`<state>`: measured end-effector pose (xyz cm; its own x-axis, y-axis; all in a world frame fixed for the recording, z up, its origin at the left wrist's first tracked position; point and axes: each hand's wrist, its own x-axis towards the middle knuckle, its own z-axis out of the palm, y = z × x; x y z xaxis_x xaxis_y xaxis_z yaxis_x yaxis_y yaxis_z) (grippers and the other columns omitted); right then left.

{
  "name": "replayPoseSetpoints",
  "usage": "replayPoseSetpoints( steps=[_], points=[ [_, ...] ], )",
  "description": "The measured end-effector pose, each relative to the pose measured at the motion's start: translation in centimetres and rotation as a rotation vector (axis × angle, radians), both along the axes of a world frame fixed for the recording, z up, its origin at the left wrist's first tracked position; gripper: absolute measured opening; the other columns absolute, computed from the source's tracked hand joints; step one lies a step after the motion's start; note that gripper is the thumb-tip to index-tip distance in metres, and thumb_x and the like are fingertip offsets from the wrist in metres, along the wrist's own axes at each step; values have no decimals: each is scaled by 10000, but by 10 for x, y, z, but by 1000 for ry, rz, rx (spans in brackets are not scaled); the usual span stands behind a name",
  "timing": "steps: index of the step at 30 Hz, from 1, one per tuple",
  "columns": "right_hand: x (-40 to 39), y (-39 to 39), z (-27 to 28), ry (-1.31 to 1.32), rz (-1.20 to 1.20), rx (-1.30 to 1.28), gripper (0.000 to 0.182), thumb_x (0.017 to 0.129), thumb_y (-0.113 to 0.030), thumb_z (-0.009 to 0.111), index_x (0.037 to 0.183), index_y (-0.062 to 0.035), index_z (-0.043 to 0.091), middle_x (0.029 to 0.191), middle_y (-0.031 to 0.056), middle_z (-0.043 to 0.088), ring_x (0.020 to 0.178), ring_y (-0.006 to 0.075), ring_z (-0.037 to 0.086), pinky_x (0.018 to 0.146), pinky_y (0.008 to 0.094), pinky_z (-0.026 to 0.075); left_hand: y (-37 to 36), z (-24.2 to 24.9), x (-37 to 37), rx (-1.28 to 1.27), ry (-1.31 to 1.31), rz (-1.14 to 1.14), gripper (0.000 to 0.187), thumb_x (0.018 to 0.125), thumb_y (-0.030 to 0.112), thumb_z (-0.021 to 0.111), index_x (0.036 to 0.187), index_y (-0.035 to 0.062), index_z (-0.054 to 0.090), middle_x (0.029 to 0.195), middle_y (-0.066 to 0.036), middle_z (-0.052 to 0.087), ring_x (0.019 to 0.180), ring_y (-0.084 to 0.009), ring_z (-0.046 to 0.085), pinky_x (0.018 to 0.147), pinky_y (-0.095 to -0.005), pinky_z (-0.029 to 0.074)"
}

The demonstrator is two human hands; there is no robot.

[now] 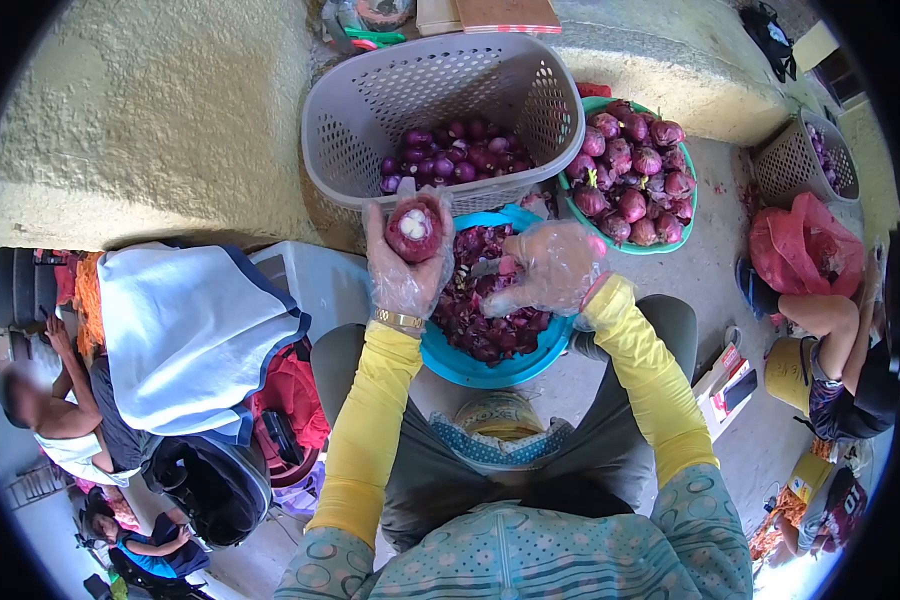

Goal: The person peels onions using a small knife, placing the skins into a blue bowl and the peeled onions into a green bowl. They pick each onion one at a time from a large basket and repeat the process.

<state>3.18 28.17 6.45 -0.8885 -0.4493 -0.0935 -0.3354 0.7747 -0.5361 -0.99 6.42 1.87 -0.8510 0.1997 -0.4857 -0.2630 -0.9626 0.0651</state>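
A red onion [414,229] with a pale cut end facing up rests in my left hand [406,255], whose gloved fingers are wrapped round it. My right hand [550,270], also in a clear plastic glove, is closed round a small knife [488,268], its blade pointing left. Both hands are over a blue basin [465,372] of dark red onion skins [490,325]. Beyond my left hand, a grey perforated basket [435,75] holds peeled purple onions [455,160]. A green basin [660,247] full of unpeeled onions [630,175] is at the right.
A wall ledge [220,120] runs behind the baskets. A white cloth [190,330] covers things at the left. At the right are another basket [785,165], a red plastic bag [805,245] and a seated person's leg [825,330]. More people sit at both edges.
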Motion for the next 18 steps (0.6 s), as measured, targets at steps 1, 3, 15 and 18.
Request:
replayPoseSetpoints(
  steps=[1,3,15,18],
  points=[
    [0,-1,3,2,2,1,648,675,-679,787,784,-44,716,749,192,678,753,381,684,690,481,537,-1,-2,0,1,2,2,552,957,467,681,1186,-25,579,1136,-189,631,1094,-344,613,966,-484,553],
    [2,-3,11,-43,-150,-96,615,735,-623,795,818,-21,700,711,173,661,719,374,669,694,468,531,0,-6,-1,37,40,-26,490,961,430,696,1222,33,573,1166,-164,630,1100,-321,613,983,-504,552],
    [-5,-8,-16,-154,-324,-782,524,953,-481,680,1111,8,580,814,148,585,721,225,549,704,379,489,17,11,7,-74,232,-185,338,1012,290,628,1253,66,552,1288,-128,575,1193,-321,560,1063,-534,492],
    [-6,-9,-9,-69,-310,-598,510,916,-514,715,983,-14,638,718,120,577,651,227,541,650,387,476,21,9,8,-259,316,-199,379,1033,388,591,1255,82,567,1270,-97,594,1173,-270,577,1041,-492,503]
  ],
)
